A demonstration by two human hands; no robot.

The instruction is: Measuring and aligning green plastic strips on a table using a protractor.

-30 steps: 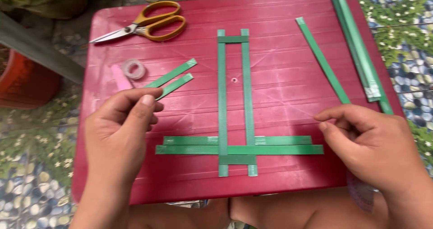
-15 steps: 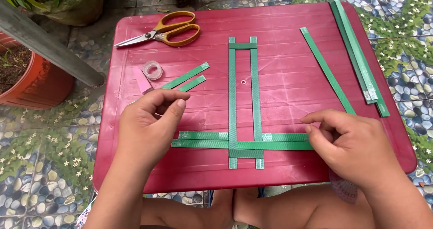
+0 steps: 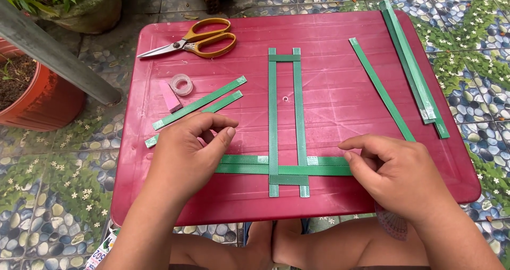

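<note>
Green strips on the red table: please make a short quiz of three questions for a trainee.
1. True or false: the scissors lie on the strip frame.
2. Which thing lies nearest the tape roll? A) pink block B) strip bundle C) plant pot
3. Which strips do the left hand and right hand touch?

Key: 1. False, they lie apart on the table. 2. A. 3. The cross strips, one hand at each end.
</note>
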